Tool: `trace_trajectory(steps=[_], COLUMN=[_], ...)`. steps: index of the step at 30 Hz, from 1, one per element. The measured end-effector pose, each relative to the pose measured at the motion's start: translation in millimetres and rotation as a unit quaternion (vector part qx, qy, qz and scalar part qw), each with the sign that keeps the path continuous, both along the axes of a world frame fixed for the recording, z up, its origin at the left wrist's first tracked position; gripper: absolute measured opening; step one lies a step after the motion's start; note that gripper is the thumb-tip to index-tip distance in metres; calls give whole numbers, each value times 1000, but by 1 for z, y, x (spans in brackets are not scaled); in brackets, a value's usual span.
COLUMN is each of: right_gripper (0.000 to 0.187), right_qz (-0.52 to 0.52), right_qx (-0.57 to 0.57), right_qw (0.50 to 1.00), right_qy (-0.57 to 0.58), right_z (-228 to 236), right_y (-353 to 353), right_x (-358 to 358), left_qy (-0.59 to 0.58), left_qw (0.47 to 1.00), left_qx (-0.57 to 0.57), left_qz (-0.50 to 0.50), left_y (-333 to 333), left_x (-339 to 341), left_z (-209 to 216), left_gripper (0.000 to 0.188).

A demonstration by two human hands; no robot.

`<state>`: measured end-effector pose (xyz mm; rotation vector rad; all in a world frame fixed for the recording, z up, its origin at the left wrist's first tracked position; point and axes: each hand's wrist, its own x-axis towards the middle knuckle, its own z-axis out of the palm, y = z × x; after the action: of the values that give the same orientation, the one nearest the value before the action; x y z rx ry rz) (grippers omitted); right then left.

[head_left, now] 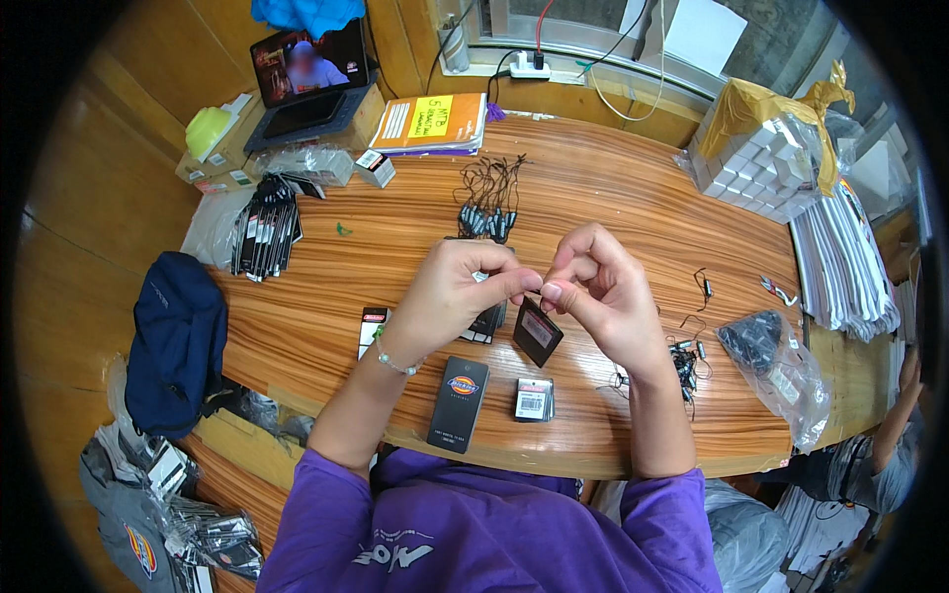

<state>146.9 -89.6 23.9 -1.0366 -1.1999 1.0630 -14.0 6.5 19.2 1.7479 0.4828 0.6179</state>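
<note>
Both my hands are raised over the middle of the wooden table [613, 188]. My left hand [450, 296] and my right hand [605, 287] pinch together at the top of a small black hang tag [538, 332], which dangles below my fingertips. Under my left hand lies a stack of small black tags [487, 322]. A long black tag [459, 403] and a small stack of barcode tags [534, 399] lie near the front edge. A bundle of black string fasteners [487, 219] sits beyond my hands, and more loose fasteners [686, 362] lie to my right.
A laptop [306, 84], an orange notebook [433, 123] and a bundle of black tags [263, 233] stand at the back left. A block of small white boxes in plastic [761, 163] and a clear bag [781, 371] lie right. A dark blue cap [176, 341] hangs left. Another person's arm [895, 420] shows at the far right.
</note>
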Motion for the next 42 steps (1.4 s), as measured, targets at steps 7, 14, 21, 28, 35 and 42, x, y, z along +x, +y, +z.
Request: trace_trajectory(steps=[7, 14, 21, 28, 35, 42], right_gripper=[17, 13, 17, 19, 25, 24], right_qz=[95, 127, 62, -15, -44, -105], right_qx=[-14, -51, -45, -43, -12, -69], right_qw=[987, 987, 978, 958, 977, 978], right_qy=[125, 79, 192, 284, 210, 164], right_z=[-7, -15, -28, -33, -33, -43], right_y=[5, 14, 22, 31, 89, 157], right_x=[7, 5, 15, 9, 29, 49], left_qy=[-13, 26, -41, -68, -14, 66], left_qw=[994, 998, 986, 994, 989, 992], left_qx=[-95, 53, 163, -86, -90, -56], left_qz=[-44, -3, 3, -7, 114, 87], left_y=[-3, 6, -9, -12, 42, 56], left_x=[-2, 3, 0, -6, -36, -9], left_z=[5, 6, -19, -48, -60, -99], left_gripper=[19, 27, 39, 39, 34, 32])
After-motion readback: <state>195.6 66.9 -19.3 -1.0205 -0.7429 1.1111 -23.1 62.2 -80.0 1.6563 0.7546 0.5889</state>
